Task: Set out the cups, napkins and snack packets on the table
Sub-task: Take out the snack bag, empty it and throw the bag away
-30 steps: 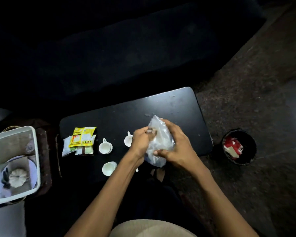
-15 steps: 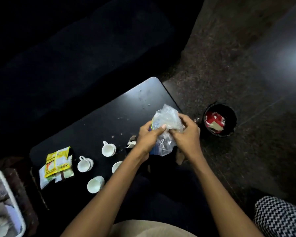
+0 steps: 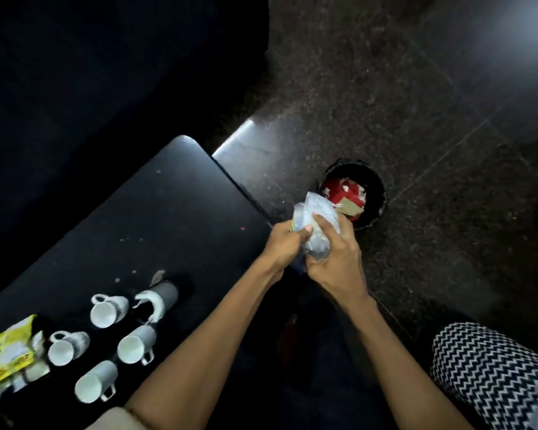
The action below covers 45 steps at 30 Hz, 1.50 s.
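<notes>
Both hands hold a crumpled clear bag [image 3: 316, 226] just off the table [image 3: 156, 218] at its right edge, between the table and the bin [image 3: 375, 193] on the floor. The bin already holds red and white rubbish, so the bag, squeezed small and held on that side, is probably empty wrapping on its way to being thrown out; that is a guess, and what, if anything, is still inside it cannot be told.

The left hand [image 3: 284, 243] is clenched on the bag's left side, fingers curled in, thumb tip pressing the plastic. The right hand [image 3: 336, 259] wraps it from the right, fingers bent over the top, the palm cupping the lower bulge. Neither hand has slack; the bag is pinned between them.

On the table, well left of the hands, five white cups [image 3: 109, 311] sit grouped near the front edge, apparently upright with handles pointing different ways. Left of the cups lies a stack of yellow packets [image 3: 11, 355], overlapping. No napkins can be made out on the table, so that part looks undone.
</notes>
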Each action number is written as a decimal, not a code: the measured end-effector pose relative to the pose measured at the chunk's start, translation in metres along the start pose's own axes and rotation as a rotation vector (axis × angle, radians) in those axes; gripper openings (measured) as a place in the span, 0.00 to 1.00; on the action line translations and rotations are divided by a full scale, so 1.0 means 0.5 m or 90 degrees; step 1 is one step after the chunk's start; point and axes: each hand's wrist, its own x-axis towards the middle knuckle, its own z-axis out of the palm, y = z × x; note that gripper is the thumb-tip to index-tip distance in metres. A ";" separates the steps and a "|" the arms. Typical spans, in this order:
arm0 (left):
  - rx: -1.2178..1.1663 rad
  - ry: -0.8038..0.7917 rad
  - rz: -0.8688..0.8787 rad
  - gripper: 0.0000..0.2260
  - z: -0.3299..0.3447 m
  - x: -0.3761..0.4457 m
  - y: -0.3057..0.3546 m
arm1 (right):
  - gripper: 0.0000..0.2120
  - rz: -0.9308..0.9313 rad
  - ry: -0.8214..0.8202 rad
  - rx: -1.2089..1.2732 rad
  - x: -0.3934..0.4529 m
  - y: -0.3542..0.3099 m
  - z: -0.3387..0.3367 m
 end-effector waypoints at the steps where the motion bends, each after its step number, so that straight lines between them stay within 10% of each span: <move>1: 0.008 -0.020 -0.007 0.10 0.037 0.032 -0.006 | 0.30 0.033 0.017 0.005 0.025 0.041 -0.006; 15: 0.432 -0.072 0.066 0.28 0.282 0.540 -0.212 | 0.19 0.393 0.019 0.034 0.361 0.583 0.155; 27: 0.880 -0.159 0.148 0.36 0.286 0.850 -0.299 | 0.29 0.319 -0.126 -0.169 0.527 0.824 0.392; 32: 1.035 -0.148 0.156 0.29 0.302 0.868 -0.327 | 0.30 0.315 -0.290 -0.373 0.553 0.856 0.405; 45: 0.952 -0.141 0.159 0.39 0.245 0.610 -0.164 | 0.52 0.298 -0.256 -0.384 0.397 0.596 0.182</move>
